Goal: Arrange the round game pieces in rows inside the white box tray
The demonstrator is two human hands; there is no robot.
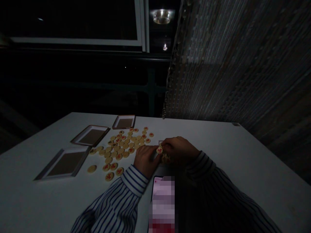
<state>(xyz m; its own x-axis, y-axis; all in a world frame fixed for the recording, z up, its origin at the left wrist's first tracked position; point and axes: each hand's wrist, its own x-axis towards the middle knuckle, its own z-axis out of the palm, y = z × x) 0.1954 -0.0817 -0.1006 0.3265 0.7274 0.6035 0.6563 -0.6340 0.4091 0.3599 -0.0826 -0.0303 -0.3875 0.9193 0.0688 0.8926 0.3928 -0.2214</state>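
Observation:
Many round cream game discs with red or dark characters lie scattered on a white table. My left hand pinches one disc with a red character at its fingertips. My right hand is curled close against it, fingers bent over the same disc and a few more discs lying beneath. Whether the right hand grips anything is hidden in the dim light. Both arms wear blue-and-white striped sleeves.
Three shallow box trays lie at the left: a near one, a middle one and a small far one. A lit phone rests near the front edge. A curtain hangs behind on the right; dark windows lie beyond.

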